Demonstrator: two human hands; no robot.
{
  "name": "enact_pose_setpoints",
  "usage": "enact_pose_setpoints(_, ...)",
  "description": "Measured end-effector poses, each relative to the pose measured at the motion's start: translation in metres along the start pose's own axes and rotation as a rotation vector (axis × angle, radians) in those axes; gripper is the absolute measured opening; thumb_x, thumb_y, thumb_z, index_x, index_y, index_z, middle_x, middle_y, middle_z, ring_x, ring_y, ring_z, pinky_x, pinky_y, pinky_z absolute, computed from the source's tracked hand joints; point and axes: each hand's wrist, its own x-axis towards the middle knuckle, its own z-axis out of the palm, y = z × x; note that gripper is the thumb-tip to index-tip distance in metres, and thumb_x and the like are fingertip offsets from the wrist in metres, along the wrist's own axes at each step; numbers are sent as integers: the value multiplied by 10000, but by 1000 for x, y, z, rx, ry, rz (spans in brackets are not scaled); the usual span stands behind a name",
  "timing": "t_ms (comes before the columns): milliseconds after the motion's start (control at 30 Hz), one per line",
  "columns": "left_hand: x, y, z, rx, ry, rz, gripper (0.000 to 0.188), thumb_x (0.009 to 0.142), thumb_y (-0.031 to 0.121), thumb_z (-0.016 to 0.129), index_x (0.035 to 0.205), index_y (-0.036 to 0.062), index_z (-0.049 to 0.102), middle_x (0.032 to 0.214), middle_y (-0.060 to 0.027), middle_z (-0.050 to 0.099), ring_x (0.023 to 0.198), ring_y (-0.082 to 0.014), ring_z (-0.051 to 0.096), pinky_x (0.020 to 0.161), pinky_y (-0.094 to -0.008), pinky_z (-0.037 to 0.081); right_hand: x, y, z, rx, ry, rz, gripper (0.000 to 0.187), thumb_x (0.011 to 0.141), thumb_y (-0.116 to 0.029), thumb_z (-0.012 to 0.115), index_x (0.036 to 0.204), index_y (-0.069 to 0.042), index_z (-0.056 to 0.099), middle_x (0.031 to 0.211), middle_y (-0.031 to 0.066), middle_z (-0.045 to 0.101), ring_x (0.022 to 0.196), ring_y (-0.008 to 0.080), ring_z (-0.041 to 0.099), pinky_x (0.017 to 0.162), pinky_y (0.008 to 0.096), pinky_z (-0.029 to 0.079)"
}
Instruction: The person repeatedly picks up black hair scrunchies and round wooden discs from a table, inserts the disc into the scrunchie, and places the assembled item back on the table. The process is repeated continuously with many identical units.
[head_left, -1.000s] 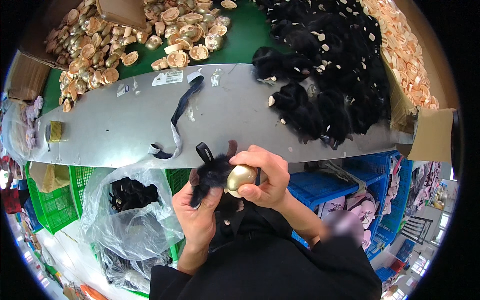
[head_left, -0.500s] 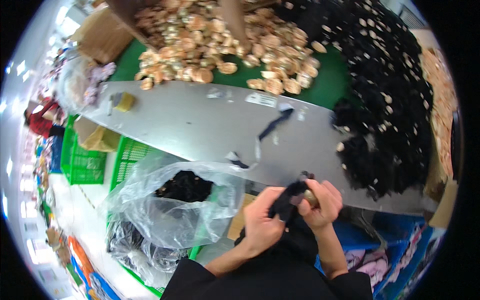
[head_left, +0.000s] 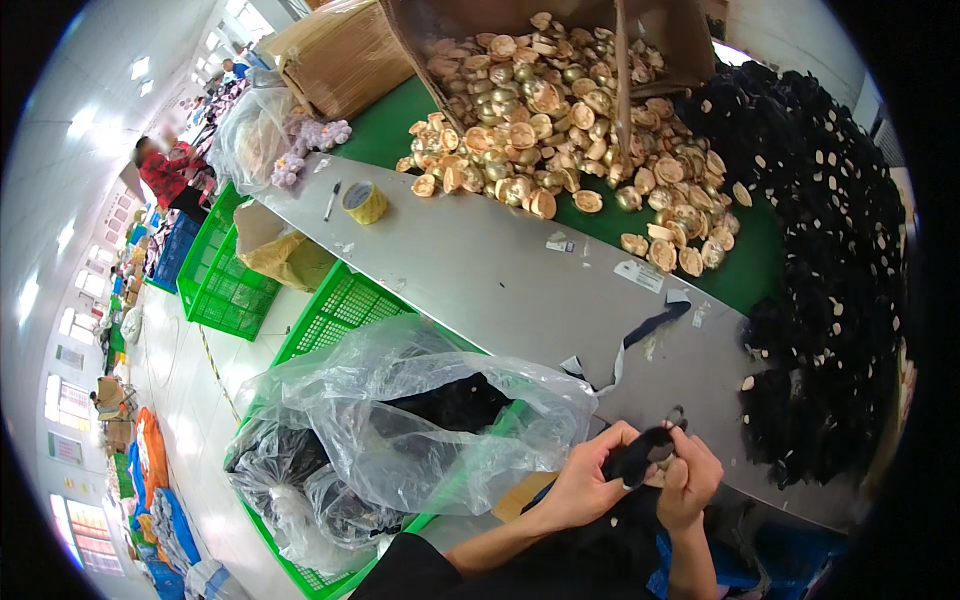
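Over the table's near edge, my left hand [head_left: 588,482] pinches a small black fuzzy fabric piece [head_left: 632,463]. My right hand [head_left: 692,482] grips the other side of the same piece, fingers closed round it. Something pale shows between the hands, partly covered by the fingers. To their right lies a large heap of black fuzzy pieces [head_left: 815,300] with small pale tags or patches. A dark ribbon strip with white ends [head_left: 655,322] lies on the metal table [head_left: 480,270] beyond my hands.
Gold half-shells [head_left: 520,135] spill from an open cardboard box [head_left: 680,40] onto a green surface. A clear plastic bag [head_left: 350,440] holding black pieces sits in a green crate [head_left: 345,310] at left. A tape roll [head_left: 364,203] and pen [head_left: 332,200] lie farther off. Beyond, a person in red [head_left: 165,175] stands.
The view has swung, so the table and crates sit farther right and lower in the picture. A gold rounded thing seen by my right hand earlier is now mostly hidden. Both hands keep the black piece.
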Motion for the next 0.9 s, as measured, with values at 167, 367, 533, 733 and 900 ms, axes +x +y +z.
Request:
enact_pose_setpoints(167,-4,6,-3,-222,-89,-1,230,921,97,694,1106,43,567,935,28,573,868,-34,524,753,-208,433,0,16,-17,461,-156,230,704,810,-517,809,1193,41,613,1047,101,626,795,150,592,677,262,466)
enact_pose_setpoints(367,-5,4,-6,-224,-176,69,262,930,85,653,1166,29,553,992,-3,552,910,-85,494,802,-235,422,-2,8,-14,1195,-366,761,681,631,-293,967,1127,46,647,1080,84,623,941,190,657,899,307,545)
enact_pose_setpoints(533,-7,6,-11,-219,-198,116,318,959,114,657,1243,18,551,1086,7,570,975,-49,528,852,-215,437,2,8,-12,1251,-483,807,623,616,-219,965,1090,47,662,1066,74,626,954,173,643,895,291,515)
enact_pose_setpoints(733,2,12,-15,-112,-173,245,254,921,42,622,1168,33,563,1173,-62,514,1086,-145,508,946,-276,402,6,-14,-6,893,-317,579,535,634,-248,945,1005,23,670,955,74,617,862,162,621,805,283,490)
enact_pose_setpoints(900,6,14,-19,-8,-198,339,190,883,-19,578,1051,49,520,1157,-92,409,1080,-202,428,958,-290,337,2,-22,-9,346,-260,245,581,700,-460,914,870,1,603,796,33,508,716,150,499,631,312,384)
